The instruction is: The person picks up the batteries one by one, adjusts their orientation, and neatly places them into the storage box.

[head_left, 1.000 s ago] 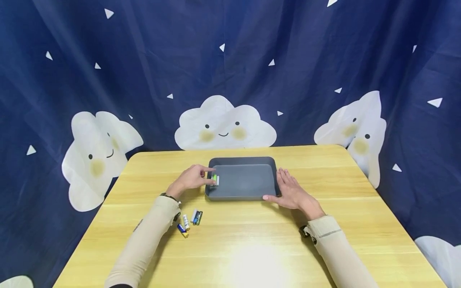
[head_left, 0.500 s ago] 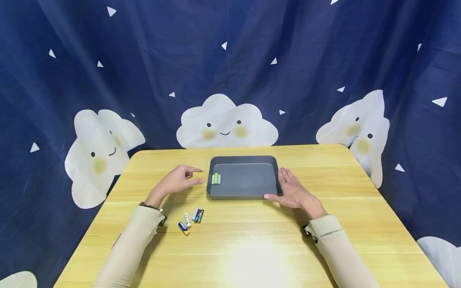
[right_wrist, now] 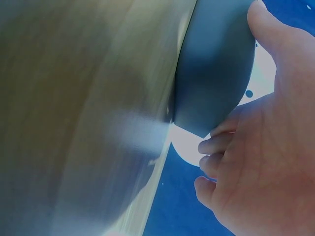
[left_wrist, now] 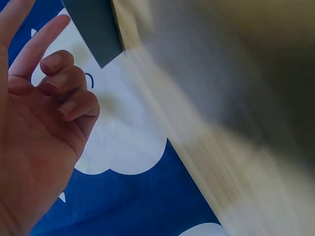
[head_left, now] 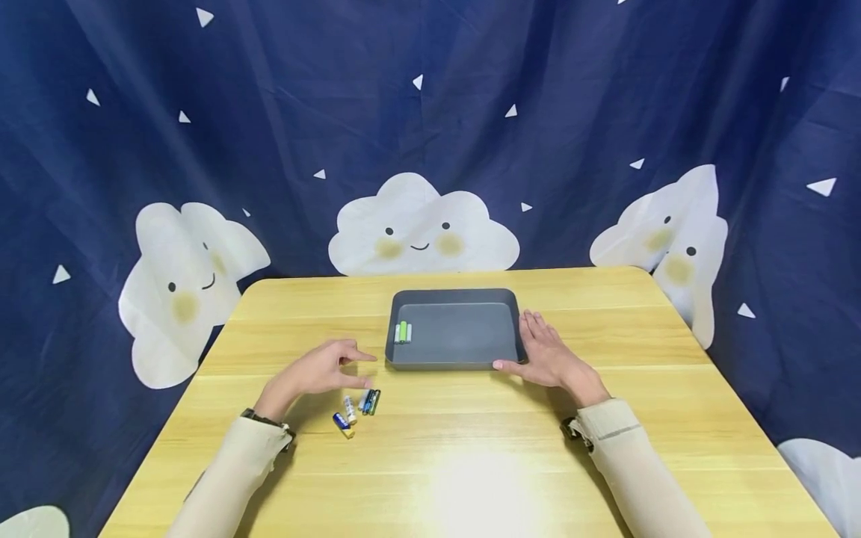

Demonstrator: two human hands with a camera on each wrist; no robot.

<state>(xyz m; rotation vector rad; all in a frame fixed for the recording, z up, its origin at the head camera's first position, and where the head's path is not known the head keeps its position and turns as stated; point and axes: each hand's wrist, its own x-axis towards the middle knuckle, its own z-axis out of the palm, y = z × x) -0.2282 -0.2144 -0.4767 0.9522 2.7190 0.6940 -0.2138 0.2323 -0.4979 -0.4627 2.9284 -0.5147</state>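
Note:
A dark grey tray [head_left: 457,335] sits toward the back of the table, with a green battery [head_left: 403,332] between pale ones along its left side. My right hand [head_left: 553,360] rests against the tray's right end, fingers along the outside and thumb at the front corner; the right wrist view shows the tray wall beside the fingers. My left hand [head_left: 321,369] holds nothing. Its index finger and thumb point apart above the loose batteries, while the other fingers curl in, as the left wrist view shows. Beneath lie a blue-and-gold battery [head_left: 343,425], a white battery [head_left: 350,410] and a tight row of slim batteries [head_left: 369,402].
The wooden table [head_left: 511,433] has a bright glare near its front. A dark blue curtain [head_left: 430,112] printed with clouds hangs right behind its back edge.
My left hand has left the batteries in the tray and drawn back left, then come forward over the loose ones on the table. My right hand stays at the tray.

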